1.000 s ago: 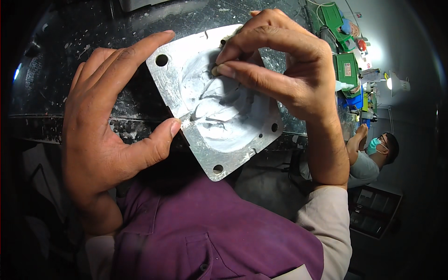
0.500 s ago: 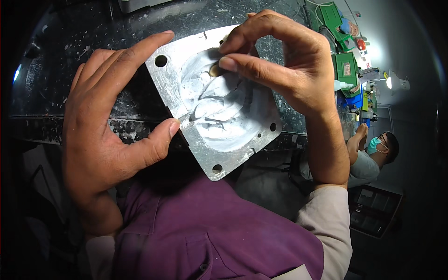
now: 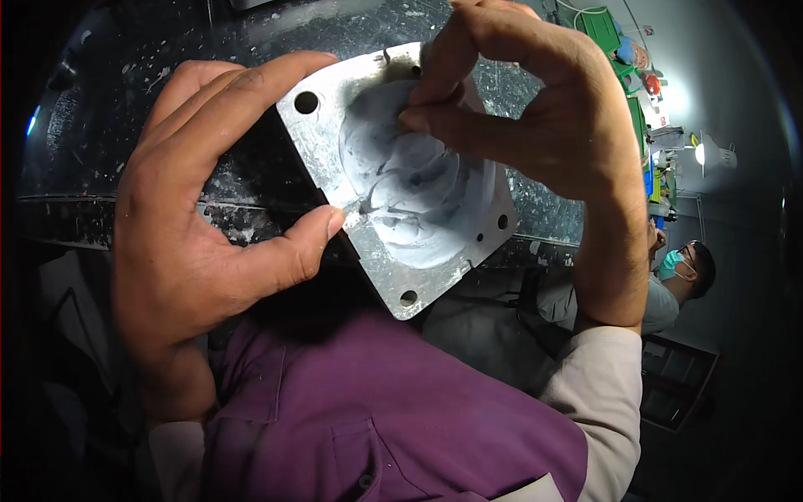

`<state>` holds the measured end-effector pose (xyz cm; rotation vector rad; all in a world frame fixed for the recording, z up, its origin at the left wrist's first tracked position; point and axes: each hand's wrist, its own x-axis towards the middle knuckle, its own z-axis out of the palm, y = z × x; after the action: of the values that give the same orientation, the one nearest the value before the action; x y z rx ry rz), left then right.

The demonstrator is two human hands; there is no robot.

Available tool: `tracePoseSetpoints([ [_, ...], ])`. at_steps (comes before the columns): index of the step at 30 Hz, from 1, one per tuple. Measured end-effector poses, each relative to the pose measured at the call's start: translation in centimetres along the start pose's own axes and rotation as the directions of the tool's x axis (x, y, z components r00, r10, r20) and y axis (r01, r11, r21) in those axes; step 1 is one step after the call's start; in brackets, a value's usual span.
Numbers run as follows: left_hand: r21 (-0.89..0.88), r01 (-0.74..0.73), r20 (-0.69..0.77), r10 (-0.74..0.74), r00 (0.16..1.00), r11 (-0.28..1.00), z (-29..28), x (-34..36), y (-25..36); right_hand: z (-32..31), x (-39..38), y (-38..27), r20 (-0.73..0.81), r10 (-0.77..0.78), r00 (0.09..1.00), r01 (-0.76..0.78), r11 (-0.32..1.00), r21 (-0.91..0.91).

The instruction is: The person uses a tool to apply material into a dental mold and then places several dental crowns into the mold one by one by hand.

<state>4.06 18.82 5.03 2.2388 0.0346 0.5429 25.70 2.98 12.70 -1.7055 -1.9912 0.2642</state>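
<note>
plate (image 3: 322, 151) in head view: grey metal, holes near corners, tilted between the two hands and over the near edge of the worktop (image 3: 100, 146). left hand (image 3: 184, 222) grasps the edge nearest it, thumb on that side, index finger reaching the upper corner. right hand (image 3: 560, 109) is over the far part, thumb and index finger pinched close at the smeared white hollow (image 3: 418, 238); cannot tell if anything sits between the tips. worktop is black, pale-speckled, beyond both hands. purple garment (image 3: 360, 393) below them. past the right hand: co-worker (image 3: 657, 303) with teal mask (image 3: 672, 263), green bins (image 3: 598, 32), lit lamp (image 3: 716, 156).
</note>
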Motion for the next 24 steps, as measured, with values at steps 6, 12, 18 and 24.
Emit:
tracePoseSetpoints([
  [6,-0.014,-0.009,-0.021,0.009,1.0,1.0,1.0,0.8,0.3,-1.2,-1.4,1.8,0.067,0.003,0.998,-0.006,0.999,0.043],
  [12,0.039,-0.021,-0.005,0.021,1.0,0.999,2.7,1.4,-0.5,-5.8,-8.6,6.8,-0.667,0.343,0.661,-0.239,0.94,0.245],
  [18,-0.048,0.115,0.043,-0.113,0.993,0.992,3.9,1.8,-0.8,-6.1,-12.8,14.2,-0.389,0.643,0.66,-0.711,0.701,-0.049],
  [24,-0.126,0.109,0.001,-0.11,0.994,0.986,5.1,2.0,-0.1,-6.5,-12.9,14.4,-0.277,0.761,0.587,-0.807,0.576,-0.128],
])
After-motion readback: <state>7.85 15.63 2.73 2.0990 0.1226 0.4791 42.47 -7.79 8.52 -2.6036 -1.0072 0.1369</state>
